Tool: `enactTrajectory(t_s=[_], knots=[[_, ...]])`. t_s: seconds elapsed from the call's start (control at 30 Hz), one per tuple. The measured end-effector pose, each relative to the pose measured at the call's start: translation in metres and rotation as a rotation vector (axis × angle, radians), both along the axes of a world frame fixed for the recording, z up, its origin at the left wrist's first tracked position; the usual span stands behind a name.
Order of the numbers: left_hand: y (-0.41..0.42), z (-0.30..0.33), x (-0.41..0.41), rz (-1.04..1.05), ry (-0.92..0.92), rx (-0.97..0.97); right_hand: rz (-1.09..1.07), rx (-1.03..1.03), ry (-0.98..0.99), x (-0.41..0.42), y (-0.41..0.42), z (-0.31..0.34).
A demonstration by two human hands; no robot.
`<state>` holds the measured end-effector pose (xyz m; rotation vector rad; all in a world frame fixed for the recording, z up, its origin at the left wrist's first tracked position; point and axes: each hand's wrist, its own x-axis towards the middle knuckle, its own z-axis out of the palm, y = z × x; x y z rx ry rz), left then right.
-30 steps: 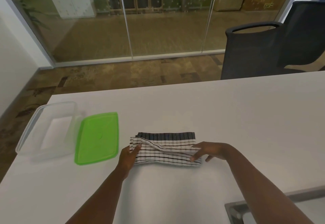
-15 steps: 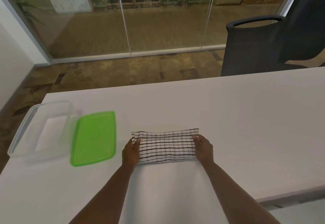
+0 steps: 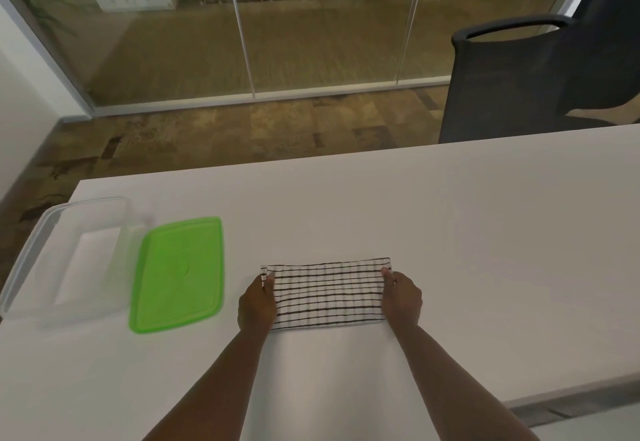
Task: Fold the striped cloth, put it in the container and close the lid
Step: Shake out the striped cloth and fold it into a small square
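Far left on the desk (image 3: 450,232) sits the clear container (image 3: 52,260), open, with the green lid (image 3: 178,274) flat just beside it. The striped cloth (image 3: 329,293) lies folded in a neat rectangle. My left hand (image 3: 258,303) pinches its left end, my right hand (image 3: 401,297) grips the right end.

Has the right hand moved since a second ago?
Yes. The right hand went from mid-cloth to the right end of the cloth, away from the green lid; it now grips that end.
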<state>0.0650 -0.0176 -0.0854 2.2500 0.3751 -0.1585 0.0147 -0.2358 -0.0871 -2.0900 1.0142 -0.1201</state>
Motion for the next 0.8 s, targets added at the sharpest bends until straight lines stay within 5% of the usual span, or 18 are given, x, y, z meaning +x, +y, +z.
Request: enactTrajectory(t_s=[0.3,0.57,0.7,0.8], knots=[[0.003,0.003,0.0,-0.04,-0.021,-0.255,-0.081,0.048,0.051,0.007,-0.005,-0.005],[0.002,-0.001,0.003,-0.051,-0.047,-0.059,-0.07,0.006,0.071,0.012,-0.003,-0.001],[0.001,-0.001,0.005,-0.046,-0.033,-0.021,-0.086,-0.034,-0.117,0.012,0.008,0.009],[-0.001,0.0,0.004,-0.038,-0.048,-0.008,0.043,-0.251,-0.291,0.006,0.019,0.013]])
